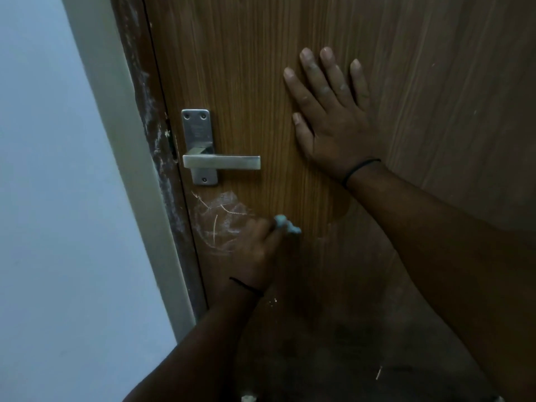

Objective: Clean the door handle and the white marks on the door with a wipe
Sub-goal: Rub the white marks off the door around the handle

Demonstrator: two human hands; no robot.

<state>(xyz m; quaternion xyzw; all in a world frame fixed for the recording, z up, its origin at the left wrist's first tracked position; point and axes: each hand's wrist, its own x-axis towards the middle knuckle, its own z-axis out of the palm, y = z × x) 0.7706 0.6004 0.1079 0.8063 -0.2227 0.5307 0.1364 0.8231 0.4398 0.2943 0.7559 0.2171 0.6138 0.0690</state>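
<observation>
A brown wooden door [290, 30] fills the view. Its steel lever handle [222, 162] sits on a steel backplate [197, 132] near the left edge. Just below the handle is a patch of white marks [220, 216], smeared and scratched. My left hand [258, 250] grips a crumpled pale-blue wipe [285, 223] against the door at the right edge of that patch. My right hand [333, 111] lies flat on the door to the right of the handle, fingers spread and straight.
A dark door frame [153, 117] with white smudges runs down the left of the door, next to a pale wall [43, 198]. Small white flecks [272, 301] dot the lower door. A small white thing [249, 398] shows at the bottom edge.
</observation>
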